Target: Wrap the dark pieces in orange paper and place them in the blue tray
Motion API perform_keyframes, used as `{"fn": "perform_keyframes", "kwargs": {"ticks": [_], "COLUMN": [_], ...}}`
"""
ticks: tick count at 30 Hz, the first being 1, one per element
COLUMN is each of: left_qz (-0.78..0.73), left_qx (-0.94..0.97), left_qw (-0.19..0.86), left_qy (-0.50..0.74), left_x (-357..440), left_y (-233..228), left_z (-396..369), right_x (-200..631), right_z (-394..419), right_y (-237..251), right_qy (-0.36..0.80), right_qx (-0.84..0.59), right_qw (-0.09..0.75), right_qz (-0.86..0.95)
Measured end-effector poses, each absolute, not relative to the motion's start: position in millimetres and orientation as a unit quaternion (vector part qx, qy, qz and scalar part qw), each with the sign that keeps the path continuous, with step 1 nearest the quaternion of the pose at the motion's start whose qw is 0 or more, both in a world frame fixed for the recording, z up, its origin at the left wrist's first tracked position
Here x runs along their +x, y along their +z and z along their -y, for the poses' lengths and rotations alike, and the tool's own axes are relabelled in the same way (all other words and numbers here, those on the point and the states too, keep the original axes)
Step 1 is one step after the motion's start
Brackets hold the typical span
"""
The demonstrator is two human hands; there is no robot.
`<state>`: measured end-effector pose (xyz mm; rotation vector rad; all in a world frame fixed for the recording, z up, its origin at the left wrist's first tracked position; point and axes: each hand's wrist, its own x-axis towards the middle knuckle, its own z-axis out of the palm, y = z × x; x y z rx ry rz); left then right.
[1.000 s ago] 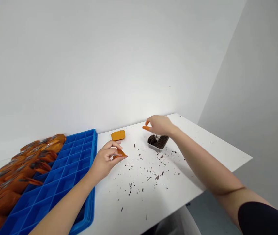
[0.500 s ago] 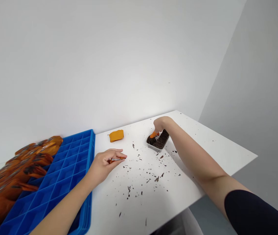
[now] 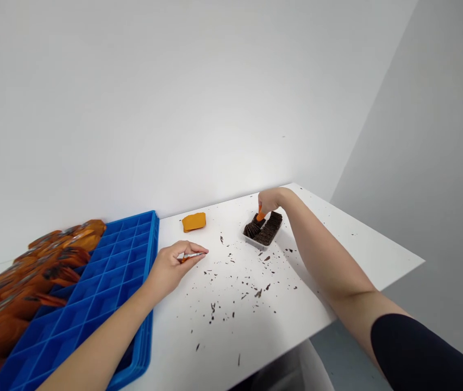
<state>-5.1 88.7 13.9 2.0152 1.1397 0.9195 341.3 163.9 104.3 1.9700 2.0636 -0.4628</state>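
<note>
My left hand (image 3: 173, 267) is above the white table with its thumb and fingers pinched on a small orange pouch (image 3: 186, 258), seen nearly edge-on with a pale, shiny rim. My right hand (image 3: 271, 200) reaches down into a clear plastic tray (image 3: 261, 247) packed with rows of thin dark brown slices (image 3: 267, 232). An orange cover (image 3: 260, 214) sits on one of its fingertips. The fingers are closed at a dark square piece over the tray's back left part; how many slices they grip is hidden.
A yellow-orange stack of flat pouches (image 3: 194, 221) lies near the wall. At the left stands a blue divided tray (image 3: 123, 260) with many compartments, partly covered by a row of orange pouches (image 3: 23, 293). Dark crumbs (image 3: 258, 293) are scattered over the white table (image 3: 317, 271).
My right hand has risen slightly from the tray, and more of the slices show. My left hand has shifted a little up and left, tilting the orange pouch.
</note>
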Motion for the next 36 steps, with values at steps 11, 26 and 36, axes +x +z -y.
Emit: {"fn": "perform_keyframes", "kwargs": {"ticks": [11,26,36], "left_qz": [-0.417,-0.38,-0.363], "left_qx": [0.687,0.709,0.747], "left_qw": [0.456,0.463,0.429], "left_qy": [0.382,0.372,0.356], "left_x": [1,1,3], "left_y": [11,16,27], "left_z": [-85,-78,-71], "right_x": [317,243,223], "right_z": [-109,-72,-59], "right_y": [143,132,125], "right_qy": [-0.113,-0.046,0.048], "right_qx": [0.522,0.344,0.347], "right_qw": [-0.087,-0.139,-0.119], "right_qz": [-0.841,-0.927,-0.929]}}
